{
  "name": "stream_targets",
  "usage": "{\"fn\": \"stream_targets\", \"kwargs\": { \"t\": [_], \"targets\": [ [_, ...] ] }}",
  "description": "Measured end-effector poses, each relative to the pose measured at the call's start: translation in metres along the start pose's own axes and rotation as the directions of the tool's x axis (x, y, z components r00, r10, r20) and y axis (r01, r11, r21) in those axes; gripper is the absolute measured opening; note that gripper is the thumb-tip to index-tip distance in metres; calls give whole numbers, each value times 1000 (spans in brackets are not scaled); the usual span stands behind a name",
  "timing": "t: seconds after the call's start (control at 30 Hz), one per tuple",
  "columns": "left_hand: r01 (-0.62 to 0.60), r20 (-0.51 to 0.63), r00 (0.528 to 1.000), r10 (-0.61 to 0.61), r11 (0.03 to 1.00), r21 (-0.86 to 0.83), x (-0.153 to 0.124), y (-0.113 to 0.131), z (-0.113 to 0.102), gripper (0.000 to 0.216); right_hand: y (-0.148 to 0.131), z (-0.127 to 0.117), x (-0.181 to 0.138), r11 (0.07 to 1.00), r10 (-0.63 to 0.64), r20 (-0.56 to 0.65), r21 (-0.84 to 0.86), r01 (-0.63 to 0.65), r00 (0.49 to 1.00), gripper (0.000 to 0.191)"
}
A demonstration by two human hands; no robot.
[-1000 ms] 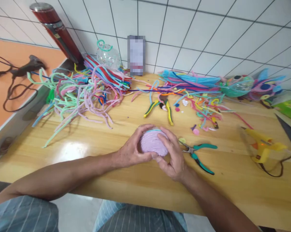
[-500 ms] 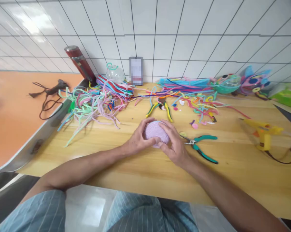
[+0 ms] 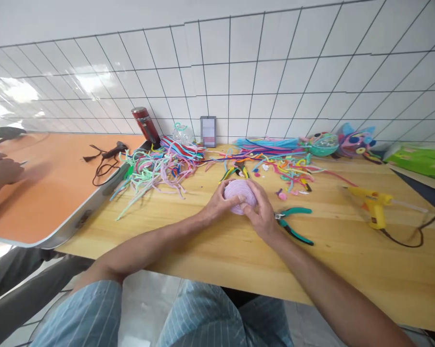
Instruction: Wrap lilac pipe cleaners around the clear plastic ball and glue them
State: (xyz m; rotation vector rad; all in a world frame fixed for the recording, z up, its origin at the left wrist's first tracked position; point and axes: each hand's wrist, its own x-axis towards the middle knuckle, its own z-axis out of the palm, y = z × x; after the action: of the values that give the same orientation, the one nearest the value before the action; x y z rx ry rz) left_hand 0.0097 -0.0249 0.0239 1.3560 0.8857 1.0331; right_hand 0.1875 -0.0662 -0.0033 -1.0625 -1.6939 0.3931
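Observation:
Between my two hands is a lilac coil of fuzzy pipe cleaner (image 3: 238, 192), round and wound in rings, held over the wooden table. My left hand (image 3: 220, 200) wraps its left side, with the thumb across the front. On the right side, the fingers of my right hand (image 3: 260, 207) curve round it, and that thumb presses near the middle. Green-handled pliers (image 3: 295, 225) lie spread on the table just right of my right hand. Yellow-and-green pliers (image 3: 235, 171) rest behind the coil, partly hidden by it.
Heaped pipe cleaners (image 3: 155, 168) lie at back left, with more bundles (image 3: 271, 146) along the wall. A yellow glue gun (image 3: 374, 202) with its cord is at right. A red thermos (image 3: 145, 126) and a phone (image 3: 208, 131) stand behind. Another person's hand (image 3: 2, 171) is over the orange table (image 3: 65, 193).
The view has tilted up and turned left, bringing the other person's hand into sight. Both my hands still hold the lilac coil, now tipped so its ringed face shows more.

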Motion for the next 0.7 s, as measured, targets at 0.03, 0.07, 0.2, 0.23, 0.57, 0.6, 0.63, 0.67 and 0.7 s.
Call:
{"fn": "stream_targets", "kwargs": {
  "t": [0.03,0.07,0.2,0.23,0.57,0.6,0.63,0.67,0.7],
  "targets": [
    [0,0,1000,0,1000,0,0,-1,1,87,1,0,0,1000,-2,6,-7,2,1000,65],
    [1,1,1000,-1,1000,1,1,-2,0,85,2,1,0,1000,-4,16,-13,4,1000,65],
    [13,-9,1000,-13,1000,18,-2,-2,-5,80,4,4,1,1000,-18,87,-21,20,996,66],
    [7,-13,1000,-6,1000,27,-2,-2,-7,80,5,4,1,999,-23,104,-20,26,994,66],
    [-36,70,997,35,999,16,-5,-6,-14,86,5,-6,0,999,4,156,-47,3,988,68],
    [-24,64,998,23,1000,18,-5,-7,-14,84,5,-7,0,999,14,160,-51,-6,987,67],
    [-17,54,998,16,1000,20,-6,-7,-13,81,5,-8,0,998,22,165,-55,-13,986,67],
    [-16,41,999,15,1000,22,-6,-6,-12,78,5,-8,-1,998,27,176,-57,-17,984,68],
    [-15,29,999,14,1000,27,-6,-6,-12,77,5,-9,-1,998,28,188,-58,-17,982,69]
  ]
}}
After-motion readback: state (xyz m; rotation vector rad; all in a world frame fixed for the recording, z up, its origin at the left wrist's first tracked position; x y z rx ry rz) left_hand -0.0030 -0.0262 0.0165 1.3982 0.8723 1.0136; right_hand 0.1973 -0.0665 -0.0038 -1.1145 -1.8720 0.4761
